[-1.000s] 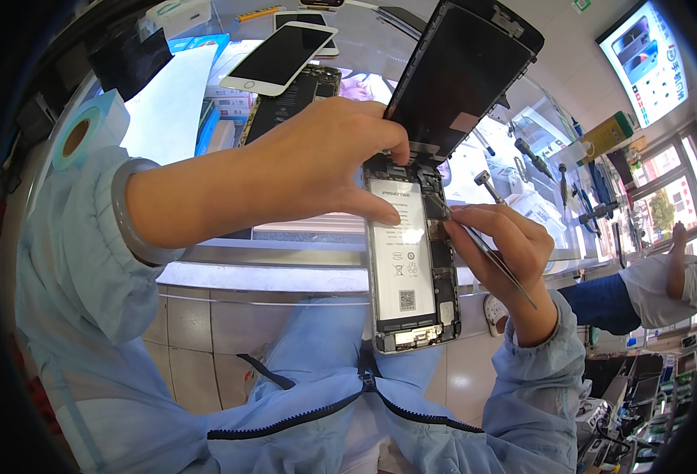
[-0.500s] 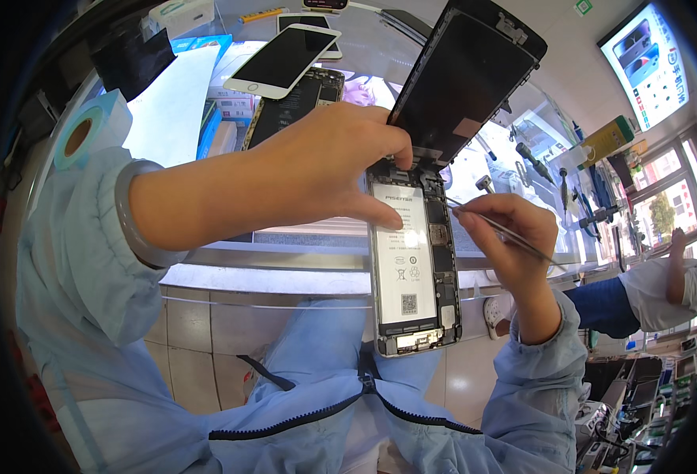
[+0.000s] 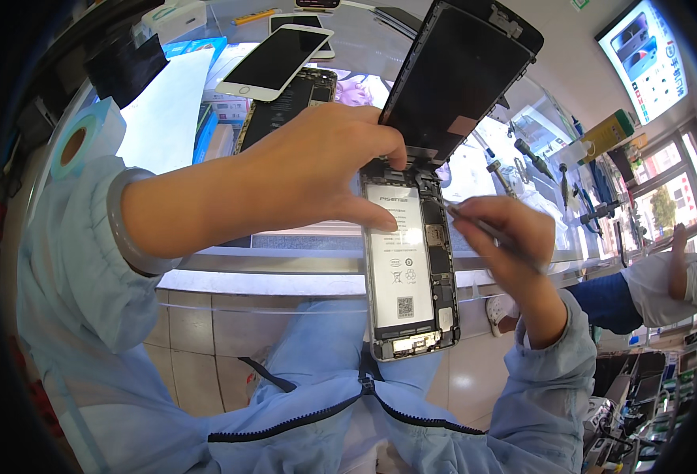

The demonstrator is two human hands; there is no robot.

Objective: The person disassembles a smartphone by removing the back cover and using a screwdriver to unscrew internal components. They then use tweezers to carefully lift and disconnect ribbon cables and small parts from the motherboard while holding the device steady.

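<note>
An opened smartphone (image 3: 444,296) is held upright over my lap at the desk's near edge, its inside toward me. Its dark screen assembly (image 3: 459,79) is folded up and back from the top end. A white battery (image 3: 392,288) fills the left of the body, beside the circuit board. My left hand (image 3: 317,162) clasps the phone near the fold, thumb on the battery and fingers at the screen's lower edge. Closed in a pinch, my right hand (image 3: 514,229) holds a slim metal tool (image 3: 510,243), blurred by motion, with its tip at the board's upper right.
Beyond my left arm lie a white phone (image 3: 277,62), another opened phone body (image 3: 273,118) and a roll of tape (image 3: 80,142). Screwdrivers (image 3: 534,158) and a yellow-green bottle (image 3: 609,138) are on the right of the glass desk. Another person (image 3: 664,288) is at the far right.
The right hand's tool has shifted slightly, its tip now nearer the board's upper part, and it is blurred. The left hand keeps its hold on the phone. The whole view has shifted a little.
</note>
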